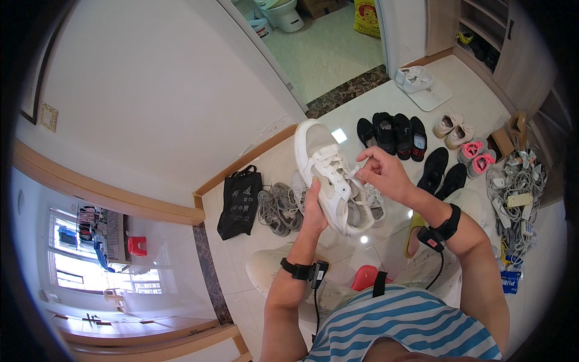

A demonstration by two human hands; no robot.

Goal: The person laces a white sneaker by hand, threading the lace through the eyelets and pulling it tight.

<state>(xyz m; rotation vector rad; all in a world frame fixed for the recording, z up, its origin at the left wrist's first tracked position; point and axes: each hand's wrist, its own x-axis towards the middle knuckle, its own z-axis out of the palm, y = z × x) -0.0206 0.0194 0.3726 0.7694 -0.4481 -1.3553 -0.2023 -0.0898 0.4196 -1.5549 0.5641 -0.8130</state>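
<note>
A white lace-up sneaker [321,158] is raised above the tiled floor, toe pointing up and away from me. My left hand [313,210] grips its left side, with the thumb along the upper. Beside the laced eyelets, my right hand [384,174] pinches a white shoelace [354,173] between thumb and fingertips. The lacing runs across the tongue up to the collar. Behind the held sneaker, partly hidden by it, a light-coloured shoe [375,206] stands on the floor.
Grey sneakers [280,208] and a black bag [240,203] lie to the left. Ahead are black shoes [393,133] and white shoes [415,79] on a bathroom scale [429,97]. Pink-lined shoes [477,157] and tangled cables [518,194] lie right. A red stool [365,277] is beneath me.
</note>
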